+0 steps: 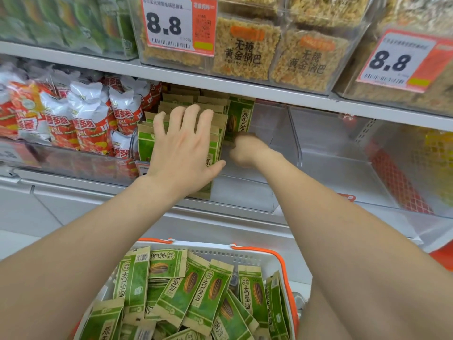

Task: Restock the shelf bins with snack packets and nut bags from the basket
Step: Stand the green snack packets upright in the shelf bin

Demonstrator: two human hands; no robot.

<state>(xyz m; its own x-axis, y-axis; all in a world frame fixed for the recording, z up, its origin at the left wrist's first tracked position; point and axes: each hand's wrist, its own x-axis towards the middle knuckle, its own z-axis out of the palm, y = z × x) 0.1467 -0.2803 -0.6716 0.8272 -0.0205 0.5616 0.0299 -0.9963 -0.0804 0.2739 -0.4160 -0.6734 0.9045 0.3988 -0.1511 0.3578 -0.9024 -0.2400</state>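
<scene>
Item 1, clear shelf bin point(245, 192): middle shelf, transparent walls. All places below are given from this bin.

Item 2, green seed packets point(145, 143): standing in rows in the left half of the bin, kraft-brown tops upward. One more green packet point(241, 114) stands upright at the right end of the rows.

Item 3, left hand point(181, 148): inside the bin, palm flat against the rows. Its fingers point(191, 119) are straight and spread wide, pressing on the packet tops and gripping nothing.

Item 4, right hand point(247, 149): inside the bin, just right of the rows, at the foot of the upright packet. It is motion-blurred, so I cannot tell whether its fingers hold that packet.

Item 5, basket point(282, 261): below and in front of the bin, white with an orange rim, holding a loose heap of the same seed packets point(208, 285).

Item 6, red-and-white snack bags point(93, 119): in the bin to the left.

Item 7, second clear bin point(331, 155): to the right.

Item 8, rice-crisp blocks point(245, 52): on the shelf above, beside a price tag point(169, 25) reading 8.8.
</scene>
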